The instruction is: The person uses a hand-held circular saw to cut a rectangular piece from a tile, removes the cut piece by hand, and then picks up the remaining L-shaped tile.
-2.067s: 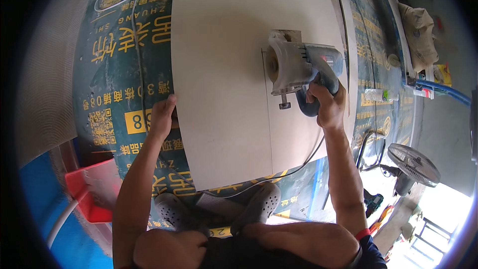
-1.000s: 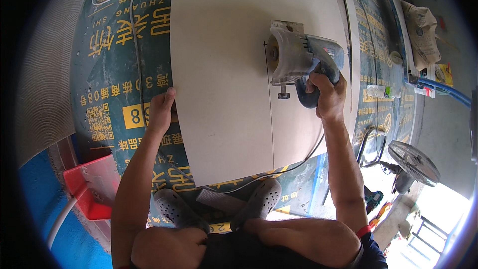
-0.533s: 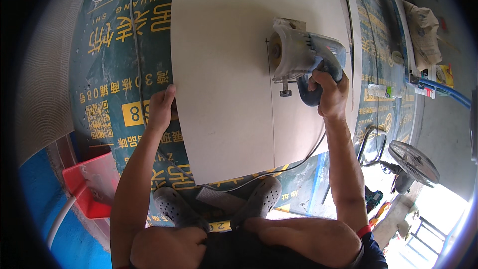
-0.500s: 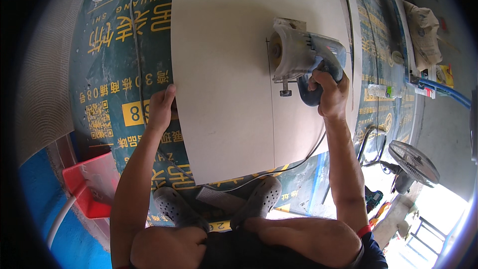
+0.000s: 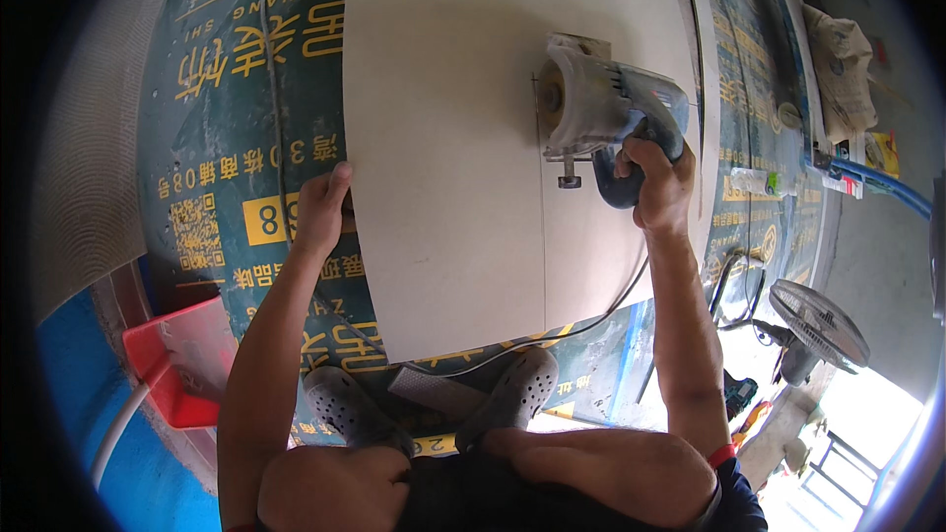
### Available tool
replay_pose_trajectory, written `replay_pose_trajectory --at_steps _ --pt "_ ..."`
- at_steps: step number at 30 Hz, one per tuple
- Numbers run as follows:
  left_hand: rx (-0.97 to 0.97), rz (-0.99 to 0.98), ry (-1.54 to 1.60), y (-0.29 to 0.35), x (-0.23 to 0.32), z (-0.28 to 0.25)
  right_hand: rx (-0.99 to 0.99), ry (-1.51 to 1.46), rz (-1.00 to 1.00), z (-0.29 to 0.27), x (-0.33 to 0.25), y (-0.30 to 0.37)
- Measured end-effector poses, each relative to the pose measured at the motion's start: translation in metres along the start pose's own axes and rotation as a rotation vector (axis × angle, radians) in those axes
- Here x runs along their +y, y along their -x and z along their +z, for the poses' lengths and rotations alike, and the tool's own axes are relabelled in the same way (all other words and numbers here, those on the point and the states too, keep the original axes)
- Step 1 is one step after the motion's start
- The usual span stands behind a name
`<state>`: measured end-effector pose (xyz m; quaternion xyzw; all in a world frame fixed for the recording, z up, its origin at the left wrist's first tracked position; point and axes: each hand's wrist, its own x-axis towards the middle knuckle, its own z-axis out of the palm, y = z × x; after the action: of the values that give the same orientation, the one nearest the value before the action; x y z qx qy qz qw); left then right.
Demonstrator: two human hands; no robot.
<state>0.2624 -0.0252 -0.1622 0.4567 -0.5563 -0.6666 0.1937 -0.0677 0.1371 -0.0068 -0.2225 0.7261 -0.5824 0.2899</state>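
Note:
A large pale tile (image 5: 443,138) lies flat on a green printed floor sheet (image 5: 227,138). My right hand (image 5: 655,182) grips the dark handle of a grey handheld cutting machine (image 5: 601,103) standing on the tile's right part. A straight cut line (image 5: 543,236) runs from the tool back toward the tile's near edge. My left hand (image 5: 320,207) presses on the tile's left edge. I am squatting, and my grey clogs (image 5: 522,389) sit at the tile's near edge.
The tool's cord (image 5: 581,325) trails across the near edge. A red dustpan (image 5: 182,365) lies at lower left. A floor fan (image 5: 813,325) stands at lower right. A blue pipe (image 5: 877,182), a sack (image 5: 838,59) and small items line the right side.
The cutting machine and my right hand have moved forward, away from me, along the tile. The cut line behind the tool has grown longer. My left hand stays on the left edge.

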Motion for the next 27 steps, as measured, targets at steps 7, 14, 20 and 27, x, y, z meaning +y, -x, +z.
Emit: replay_pose_trajectory --at_steps 7,14,20,27 --pt "0.0 0.018 -0.092 -0.004 -0.008 -0.007 -0.021 0.029 0.001 -0.001 0.002 -0.001" --pt "-0.007 -0.026 -0.051 -0.002 -0.002 -0.004 -0.034 0.009 0.004 -0.001 0.001 0.001" --pt "0.001 -0.038 -0.017 0.001 0.008 0.001 -0.038 0.023 0.003 -0.003 -0.001 0.005" --pt "-0.01 -0.015 -0.078 -0.004 -0.01 -0.006 -0.046 0.041 0.017 -0.004 0.001 0.008"
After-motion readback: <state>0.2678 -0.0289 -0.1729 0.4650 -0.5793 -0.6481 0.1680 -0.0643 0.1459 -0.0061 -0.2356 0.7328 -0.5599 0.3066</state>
